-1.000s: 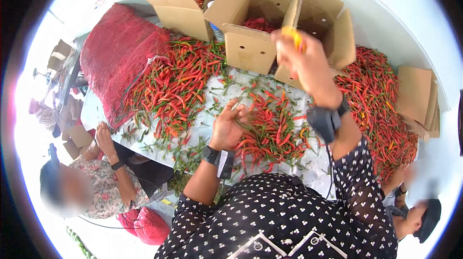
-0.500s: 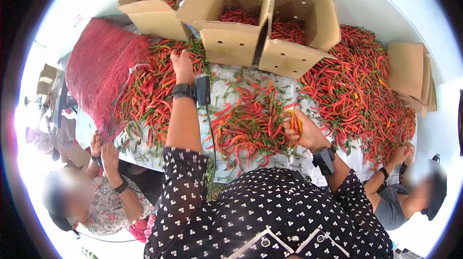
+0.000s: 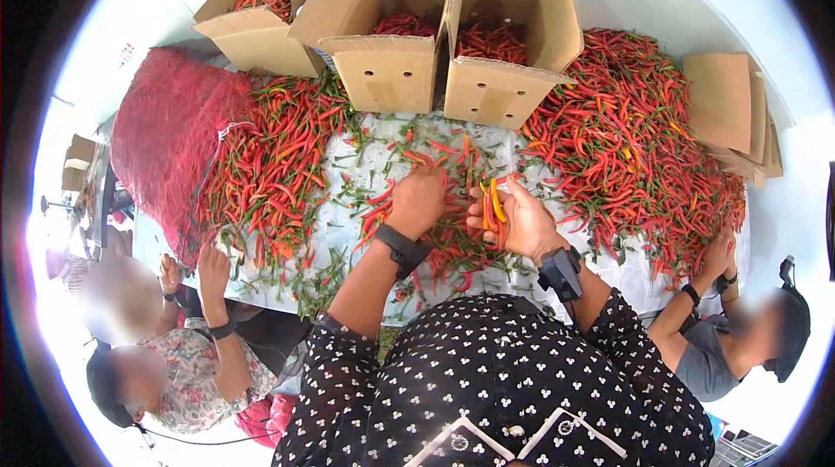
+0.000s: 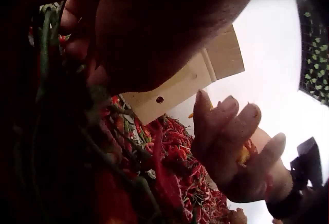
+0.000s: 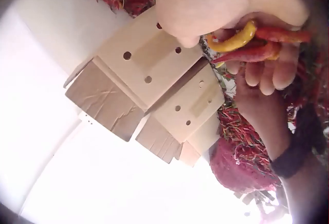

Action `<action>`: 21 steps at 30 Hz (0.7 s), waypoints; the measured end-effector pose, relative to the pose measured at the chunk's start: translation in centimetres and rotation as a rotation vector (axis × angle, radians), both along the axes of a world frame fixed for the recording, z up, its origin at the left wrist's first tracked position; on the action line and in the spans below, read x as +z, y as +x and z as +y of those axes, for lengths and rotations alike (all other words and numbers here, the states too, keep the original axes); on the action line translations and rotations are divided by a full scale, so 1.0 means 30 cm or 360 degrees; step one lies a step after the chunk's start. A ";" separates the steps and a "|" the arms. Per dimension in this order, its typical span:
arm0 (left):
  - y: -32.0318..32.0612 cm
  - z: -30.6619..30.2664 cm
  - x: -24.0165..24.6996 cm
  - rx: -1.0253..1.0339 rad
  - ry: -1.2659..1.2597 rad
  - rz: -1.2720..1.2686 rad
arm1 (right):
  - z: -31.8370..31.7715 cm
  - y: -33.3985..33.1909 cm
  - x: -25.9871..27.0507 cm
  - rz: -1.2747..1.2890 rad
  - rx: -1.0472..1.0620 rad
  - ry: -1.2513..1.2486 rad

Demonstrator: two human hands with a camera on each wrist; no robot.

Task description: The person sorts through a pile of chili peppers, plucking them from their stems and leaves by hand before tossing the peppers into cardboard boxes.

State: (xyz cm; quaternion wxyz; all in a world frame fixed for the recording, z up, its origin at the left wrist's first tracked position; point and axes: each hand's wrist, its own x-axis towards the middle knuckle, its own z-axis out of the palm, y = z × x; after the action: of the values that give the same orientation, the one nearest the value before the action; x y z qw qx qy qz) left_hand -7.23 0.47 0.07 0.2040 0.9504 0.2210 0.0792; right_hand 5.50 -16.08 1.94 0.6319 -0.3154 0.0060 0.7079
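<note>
My right hand (image 3: 522, 222), palm up at the right of a small heap of chili peppers, holds several chili peppers (image 5: 236, 40), yellow and red, across its curled fingers. They stick out past the fingers in the right wrist view. My left hand (image 3: 417, 203) is close beside it, back up, down at the small heap (image 3: 448, 263). In the dark left wrist view, its curled fingers (image 4: 77, 48) are among chili peppers and green stems; I cannot tell whether they pinch one. The heap mixes red chili peppers with green ones.
Open cardboard boxes (image 3: 509, 93) with chili peppers inside stand at the back. Larger heaps lie to the right (image 3: 622, 145) and left (image 3: 278, 150), the left one beside a red mesh sack (image 3: 165, 128). Folded cardboard (image 3: 722, 106) leans at far right. People work at both sides.
My right hand came down from in front of the boxes to the small heap, still holding chili peppers. My left hand reached to the left heap, then came back to the small one.
</note>
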 end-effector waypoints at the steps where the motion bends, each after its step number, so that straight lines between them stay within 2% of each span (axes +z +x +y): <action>1: -0.007 0.003 0.000 -0.0008 0.0006 -0.0004 | -0.010 0.006 0.002 0.0002 0.0009 0.0001; 4: -0.055 0.020 0.001 0.0044 -0.0013 -0.0034 | -0.026 0.003 0.048 -0.0099 -0.0061 -0.0132; 6: -0.090 0.019 0.021 0.0152 -0.0348 -0.0427 | -0.039 0.017 0.042 0.0021 -0.0040 -0.0036; 8: -0.130 -0.005 0.062 0.0261 -0.0445 -0.0542 | -0.042 0.013 0.088 -0.0106 -0.0122 -0.0135; 10: -0.169 -0.024 0.103 0.0516 -0.0853 -0.0697 | -0.023 0.028 0.151 -0.0522 -0.0163 0.0003; 14: -0.255 -0.058 0.104 0.0732 -0.1040 -0.0669 | 0.093 0.087 0.436 -0.1886 -0.0532 0.0145; 16: -0.275 -0.092 0.104 0.0741 -0.0929 -0.0741 | 0.189 0.161 0.540 -0.2480 -0.0864 0.0366; 17: -0.282 -0.109 0.108 0.0777 -0.0971 -0.0759 | 0.221 0.206 0.612 -0.2713 -0.0748 0.0229; 18: -0.288 -0.122 0.111 0.0815 -0.1013 -0.0778 | 0.271 0.258 0.606 -0.2710 -0.0742 0.0239; 20: -0.294 -0.138 0.084 0.0820 -0.1107 -0.0840 | 0.353 0.327 0.585 -0.4854 -0.1486 -0.0126; 21: -0.296 -0.146 0.091 0.0770 -0.1076 -0.0767 | 0.349 0.271 0.611 -0.4561 -0.1434 -0.0015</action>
State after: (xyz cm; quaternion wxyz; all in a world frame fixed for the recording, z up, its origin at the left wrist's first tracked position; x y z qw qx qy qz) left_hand -16.12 -3.91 2.81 0.5228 0.7068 0.3955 0.2660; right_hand 13.63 -5.62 20.27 0.2600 -0.6955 -0.5044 -0.4407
